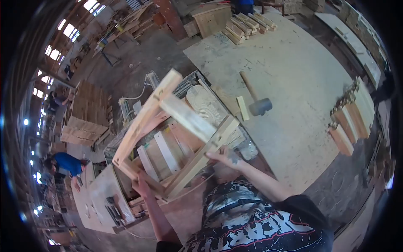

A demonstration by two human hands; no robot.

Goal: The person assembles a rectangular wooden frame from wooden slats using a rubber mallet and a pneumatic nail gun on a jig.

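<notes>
A four-sided wooden frame (136, 128) is tilted up in front of me, made of pale rails joined at the corners. My left hand (144, 186) is closed on its lower rail, near the bottom left corner. Around the right-hand rail, close to the joint with the upper crosspiece (189, 117), my right hand (225, 158) is closed too. Right of the frame, a mallet (260, 106) with a dark head and wooden handle lies on the large worktable (294, 75). Beside the mallet's head is a short wood strip (242, 108).
Below the frame is a clamping machine with white bars (166, 152). Stacked wood pieces (352, 115) sit on the table's right, bundled sticks (249, 27) at its far end. A large wood stack (86, 113) stands left. A person in blue (67, 164) bends over another table.
</notes>
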